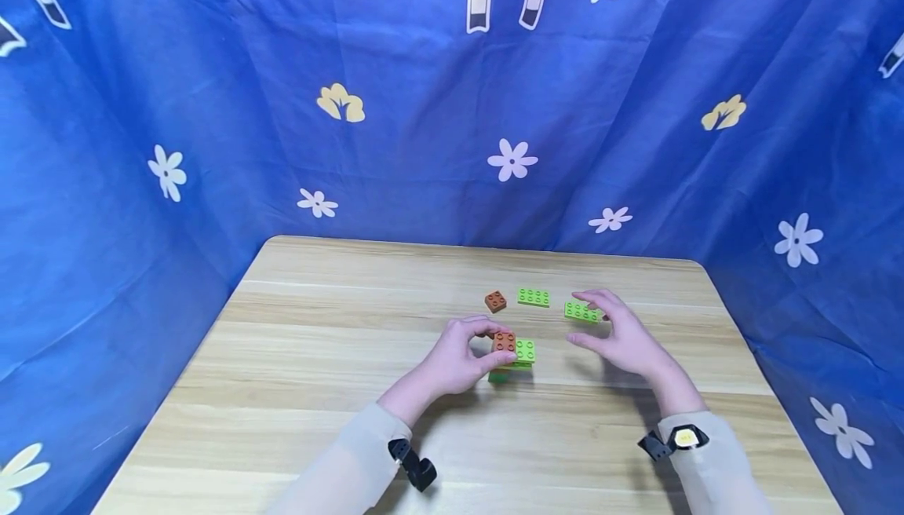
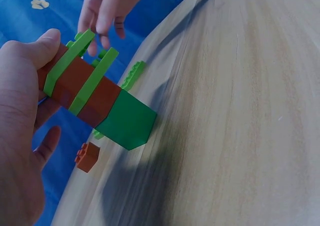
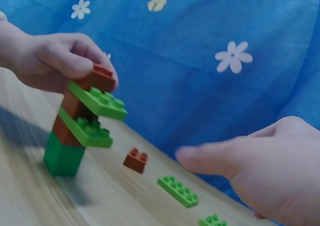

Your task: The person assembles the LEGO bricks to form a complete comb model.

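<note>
A small tower of building bricks stands upright on the table, with a dark green brick (image 2: 130, 120) as its base. Above that, brown bricks alternate with light green plates (image 3: 102, 105) that jut out to one side. My left hand (image 1: 459, 358) pinches the brown brick (image 1: 504, 340) at the tower's top between thumb and fingers. My right hand (image 1: 625, 338) is held apart from the tower, thumb and fingers spread with nothing between them. In the head view its fingertips overlap the end of a loose light green plate (image 1: 581, 312).
Behind the tower lie a loose brown brick (image 1: 496, 301) and another light green plate (image 1: 533, 297), studs up. They rest on the wood-grain table (image 1: 318, 326). A blue patterned cloth (image 1: 424, 154) hangs along the table's back and sides.
</note>
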The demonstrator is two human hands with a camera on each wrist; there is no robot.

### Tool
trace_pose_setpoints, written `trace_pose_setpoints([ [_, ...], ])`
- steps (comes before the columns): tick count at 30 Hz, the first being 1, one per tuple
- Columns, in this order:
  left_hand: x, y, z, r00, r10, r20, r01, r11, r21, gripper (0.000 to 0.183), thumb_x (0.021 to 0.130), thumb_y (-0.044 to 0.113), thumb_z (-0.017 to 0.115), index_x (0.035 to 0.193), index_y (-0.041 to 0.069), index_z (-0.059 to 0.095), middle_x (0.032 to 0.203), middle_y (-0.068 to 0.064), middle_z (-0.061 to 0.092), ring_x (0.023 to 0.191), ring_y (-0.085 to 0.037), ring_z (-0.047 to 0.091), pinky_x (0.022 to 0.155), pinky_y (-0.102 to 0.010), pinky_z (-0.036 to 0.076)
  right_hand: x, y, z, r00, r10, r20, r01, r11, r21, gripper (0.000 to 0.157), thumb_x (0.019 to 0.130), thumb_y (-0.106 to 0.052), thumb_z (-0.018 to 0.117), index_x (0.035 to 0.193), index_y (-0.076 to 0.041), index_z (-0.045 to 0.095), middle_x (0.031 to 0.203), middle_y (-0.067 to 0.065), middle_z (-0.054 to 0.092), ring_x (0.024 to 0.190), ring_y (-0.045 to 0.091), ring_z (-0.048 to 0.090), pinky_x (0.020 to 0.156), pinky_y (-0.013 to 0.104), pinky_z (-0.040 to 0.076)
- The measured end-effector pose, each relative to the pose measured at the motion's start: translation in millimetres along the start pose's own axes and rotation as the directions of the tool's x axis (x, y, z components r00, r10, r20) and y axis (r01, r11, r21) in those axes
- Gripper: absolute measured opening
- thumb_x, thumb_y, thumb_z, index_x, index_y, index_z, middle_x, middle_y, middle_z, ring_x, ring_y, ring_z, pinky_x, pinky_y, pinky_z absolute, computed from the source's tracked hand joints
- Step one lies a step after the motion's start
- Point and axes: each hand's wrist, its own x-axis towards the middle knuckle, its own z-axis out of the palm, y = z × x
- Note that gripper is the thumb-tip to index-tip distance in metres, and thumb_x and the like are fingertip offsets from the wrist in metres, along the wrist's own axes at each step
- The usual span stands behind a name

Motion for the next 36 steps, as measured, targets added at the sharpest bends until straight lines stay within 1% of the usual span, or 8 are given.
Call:
trace_pose_setpoints([
  [3, 0.1, -0.4, 0.6, 1.0, 0.003, -0.004, -0.003, 1.0, 0.006, 0.038, 0.092, 0.038, 0.085, 0.121, 0.016, 0.078, 0.117, 0.013, 0.074, 0.116, -0.01, 0.067, 0.106, -0.036, 0.051, 3, 11, 0.7, 0.999, 0.023, -0.032, -0.024, 0.999, -0.031, 0.072, 0.09, -0.025, 0.088, 0.148, 0.001, 0.055, 0.142, 0.019, 0.056, 0.127, 0.047, 0.055, 0.106, 0.067, 0.044],
  [7, 0.2, -0.5, 0.7, 1.0, 0.013, -0.008, -0.013, 1.0, 0.01, 0.036, 0.092, 0.037, 0.085, 0.121, 0.018, 0.078, 0.116, 0.012, 0.074, 0.116, -0.01, 0.067, 0.105, -0.036, 0.051, 7, 23, 3.2, 0.997, 0.055, -0.048, -0.058, 0.997, -0.056, 0.07, 0.092, -0.025, 0.086, 0.148, 0.002, 0.054, 0.144, 0.019, 0.056, 0.13, 0.046, 0.054, 0.109, 0.066, 0.043],
  [15, -0.5, 2.8, 0.0, 1.0, 0.001, 0.004, -0.001, 1.0, 0.007, 0.039, 0.092, 0.035, 0.086, 0.122, 0.011, 0.077, 0.118, 0.01, 0.075, 0.116, -0.011, 0.067, 0.107, -0.038, 0.05, 12, 42, 8.1, 0.992, 0.119, -0.04, -0.121, 0.991, -0.051, 0.068, 0.093, -0.022, 0.085, 0.148, 0.003, 0.054, 0.143, 0.021, 0.056, 0.132, 0.047, 0.051, 0.113, 0.065, 0.038],
  [24, -0.8, 2.0, -0.1, 1.0, 0.013, 0.001, -0.013, 1.0, 0.003, 0.039, 0.093, 0.037, 0.084, 0.123, 0.013, 0.077, 0.119, 0.009, 0.074, 0.117, -0.013, 0.067, 0.107, -0.04, 0.05, 12, 57, 15.8, 0.979, 0.194, -0.056, -0.198, 0.976, -0.09, 0.064, 0.093, -0.02, 0.084, 0.146, 0.003, 0.056, 0.14, 0.023, 0.056, 0.132, 0.044, 0.045, 0.114, 0.064, 0.035],
  [30, 0.1, 1.2, 0.0, 1.0, 0.007, 0.002, -0.007, 1.0, -0.001, 0.039, 0.092, 0.037, 0.085, 0.123, 0.013, 0.077, 0.118, 0.011, 0.074, 0.117, -0.011, 0.066, 0.108, -0.038, 0.05, 13, 64, 21.9, 0.972, 0.224, -0.075, -0.232, 0.964, -0.133, 0.057, 0.096, -0.017, 0.081, 0.143, 0.006, 0.059, 0.139, 0.026, 0.057, 0.129, 0.044, 0.045, 0.11, 0.065, 0.03],
  [36, 0.4, 0.6, 0.4, 1.0, 0.005, -0.002, -0.005, 1.0, -0.004, 0.039, 0.092, 0.036, 0.085, 0.122, 0.013, 0.078, 0.117, 0.012, 0.074, 0.116, -0.01, 0.066, 0.107, -0.039, 0.05, 12, 66, 25.6, 0.963, 0.256, -0.086, -0.268, 0.949, -0.166, 0.047, 0.098, -0.017, 0.077, 0.139, 0.004, 0.063, 0.134, 0.024, 0.059, 0.123, 0.043, 0.048, 0.099, 0.062, 0.033],
])
